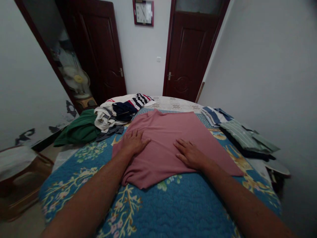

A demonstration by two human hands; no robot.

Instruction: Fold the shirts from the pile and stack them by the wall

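A pink garment [160,145] lies spread out on a blue floral quilted cover [178,208], its lower left part wrinkled. My left hand [134,142] rests flat on the garment's left part, fingers apart and pointing away from me. On its middle right part lies my right hand [189,154], palm down with the fingers spread toward the left. Neither hand grips the cloth.
Rumpled clothes, including a green one [81,129] and a striped one [140,101], are heaped at the back left. Folded clothes [244,137] sit at the right edge. A wooden chair [24,178] stands at the left; two doors and a wall clock [143,13] are beyond.
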